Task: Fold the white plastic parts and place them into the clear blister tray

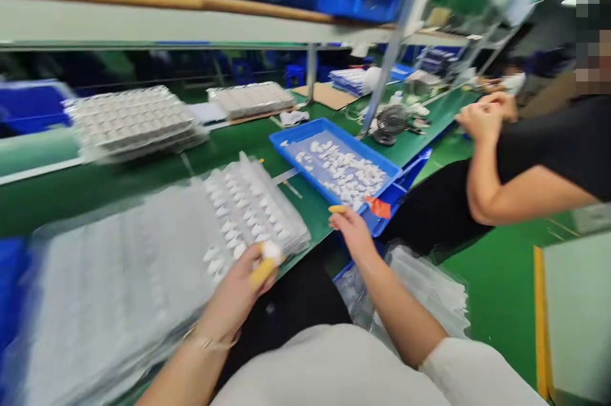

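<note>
Part [272, 251], white, seemingly pinched in left hand [247, 279].

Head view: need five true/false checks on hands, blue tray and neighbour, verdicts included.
1. The left hand holds a white piece. True.
2. Nothing lies in the blue tray. False: the blue tray holds many loose white pieces.
3. The right hand wears a yellow finger cover. True.
4. The person at right has white sleeves. False: the visible sleeve is black.
5. An orange-red tag shows by the blue tray's near corner. True.
</note>
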Motion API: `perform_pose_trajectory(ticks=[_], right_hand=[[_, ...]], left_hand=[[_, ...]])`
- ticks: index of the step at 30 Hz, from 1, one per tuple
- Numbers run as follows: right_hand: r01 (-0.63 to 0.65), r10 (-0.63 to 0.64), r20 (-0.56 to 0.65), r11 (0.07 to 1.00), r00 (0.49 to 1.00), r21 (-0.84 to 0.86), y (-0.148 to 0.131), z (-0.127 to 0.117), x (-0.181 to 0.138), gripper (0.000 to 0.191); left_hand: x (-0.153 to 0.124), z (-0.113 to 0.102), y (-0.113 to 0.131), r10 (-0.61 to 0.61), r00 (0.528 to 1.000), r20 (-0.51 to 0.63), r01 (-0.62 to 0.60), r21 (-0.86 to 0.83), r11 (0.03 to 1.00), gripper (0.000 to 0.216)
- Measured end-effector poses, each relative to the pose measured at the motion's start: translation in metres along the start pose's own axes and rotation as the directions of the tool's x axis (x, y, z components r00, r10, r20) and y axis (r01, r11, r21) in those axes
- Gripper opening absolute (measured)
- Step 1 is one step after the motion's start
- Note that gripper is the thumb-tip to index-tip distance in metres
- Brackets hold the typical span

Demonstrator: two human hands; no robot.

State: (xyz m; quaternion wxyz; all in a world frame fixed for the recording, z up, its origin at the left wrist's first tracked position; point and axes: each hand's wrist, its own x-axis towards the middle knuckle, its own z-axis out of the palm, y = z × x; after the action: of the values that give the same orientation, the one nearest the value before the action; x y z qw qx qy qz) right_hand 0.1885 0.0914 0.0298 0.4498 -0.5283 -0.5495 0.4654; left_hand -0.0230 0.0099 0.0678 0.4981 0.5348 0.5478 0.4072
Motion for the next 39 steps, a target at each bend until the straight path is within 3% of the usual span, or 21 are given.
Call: perform_pose_trajectory(ticks=[2,4,7,10,16,23,25,28,32,34,36,38,39], right_hand=[[0.025,-0.047,0.147,0.988,0.988,0.152,-0.02,-0.008,-0.024,0.022],[0.011,-0.068,0.286,0.98,0.956,0.198,-0.035,-0.01,-0.046,0.02],[-0.059,-0.033,0.424,0.978,0.905,0.2,-0.039,0.0,-0.064,0.018],[-0.131,0.004,0.496,0.966,0.868,0.222,-0.029,0.015,-0.059,0.019],[-0.271,0.05,0.531,0.898,0.846,0.347,-0.021,0.034,-0.041,0.032],[-0.171,0.051,0.443,0.957,0.895,0.236,-0.019,0.034,-0.04,0.042],[-0.214,0.079,0.449,0.942,0.89,0.258,-0.015,0.033,-0.041,0.045],[-0.41,0.193,0.512,0.842,0.837,0.351,-0.008,0.032,-0.044,0.047],[-0.636,0.263,0.623,0.585,0.736,0.504,-0.002,0.032,-0.042,0.045],[-0.648,0.286,0.596,0.496,0.75,0.578,-0.003,0.029,-0.037,0.044],[-0.623,0.315,0.539,0.456,0.781,0.636,-0.007,0.025,-0.033,0.043],[-0.615,0.323,0.524,0.457,0.788,0.643,-0.011,0.022,-0.034,0.039],[-0.622,0.317,0.537,0.464,0.782,0.631,-0.013,0.021,-0.037,0.038]], left_hand=[[-0.012,0.009,-0.008,-0.048,0.998,0.041,0.052,-0.096,0.994,0.03],[-0.012,0.022,-0.007,-0.031,0.995,0.095,0.045,-0.151,0.987,0.028],[-0.012,0.033,-0.002,-0.002,0.995,0.1,0.008,-0.065,0.998,0.024],[-0.017,0.032,-0.002,-0.015,0.999,0.052,0.015,0.007,1.0,0.022],[-0.021,0.023,-0.01,0.028,0.997,-0.072,-0.029,-0.008,1.0,0.036],[-0.013,0.024,-0.007,0.103,0.994,-0.033,-0.08,0.417,0.905,0.02],[-0.011,0.026,-0.007,0.113,0.993,0.017,-0.108,0.465,0.879,0.019],[-0.008,0.03,-0.007,0.099,0.988,0.116,-0.141,0.444,0.885,0.02],[-0.012,0.028,-0.008,0.052,0.988,0.143,-0.1,0.355,0.93,0.029],[-0.023,0.014,-0.012,0.062,0.995,0.074,-0.084,0.336,0.938,0.038],[-0.041,-0.011,-0.02,0.084,0.992,-0.095,-0.047,0.344,0.938,0.039],[-0.066,-0.045,-0.035,0.077,0.921,-0.382,0.056,0.326,0.944,0.038],[-0.082,-0.063,-0.044,0.053,0.842,-0.537,0.123,0.287,0.95,0.039]])
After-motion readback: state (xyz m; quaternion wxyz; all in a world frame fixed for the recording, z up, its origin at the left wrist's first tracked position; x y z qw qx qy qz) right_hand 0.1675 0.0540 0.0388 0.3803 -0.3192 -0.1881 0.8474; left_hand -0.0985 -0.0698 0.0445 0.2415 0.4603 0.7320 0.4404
